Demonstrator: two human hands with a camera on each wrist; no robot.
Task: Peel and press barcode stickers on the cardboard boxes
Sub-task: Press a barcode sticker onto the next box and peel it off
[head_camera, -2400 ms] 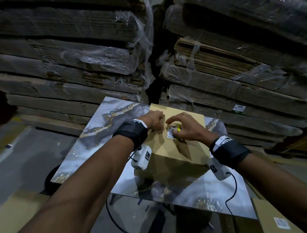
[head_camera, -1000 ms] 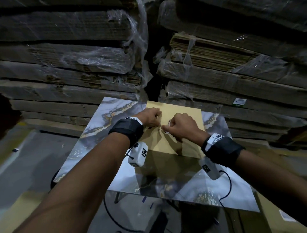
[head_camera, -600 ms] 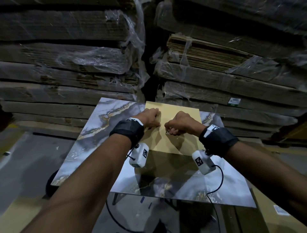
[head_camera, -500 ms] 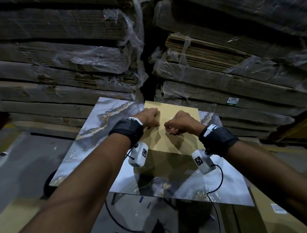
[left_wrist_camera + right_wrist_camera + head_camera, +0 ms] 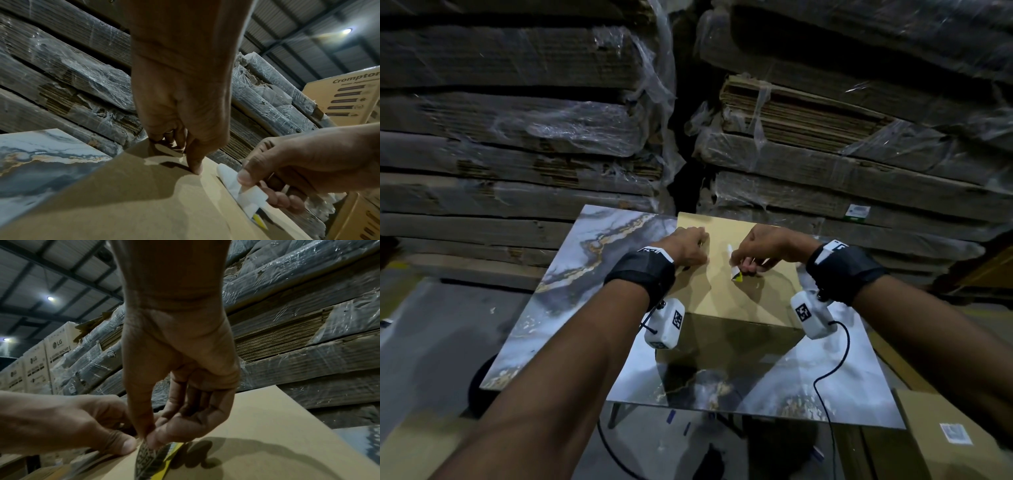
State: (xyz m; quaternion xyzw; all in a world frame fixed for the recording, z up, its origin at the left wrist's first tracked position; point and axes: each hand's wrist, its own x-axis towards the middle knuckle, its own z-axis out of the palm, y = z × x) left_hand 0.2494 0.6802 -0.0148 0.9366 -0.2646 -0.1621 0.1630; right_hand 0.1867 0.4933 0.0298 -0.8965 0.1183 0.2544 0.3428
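While pinched in right hand (image 5: 763,250), sticker (image 5: 732,265) looked flimsy, curl-prone. Best gripped by edge. Left hand (image 5: 690,248) curled, thumb pressing box (image 5: 739,301).

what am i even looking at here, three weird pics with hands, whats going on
No machine here: a person wears three cameras. One picture looks down from the head; the other two look along each wrist at the fingers. A cardboard box sits on a marble-patterned table, with wrapped cardboard stacks behind. The right hand pinches a barcode sticker, curled and lifted off the box. The left hand rests its curled fingers on the box top, holding nothing.
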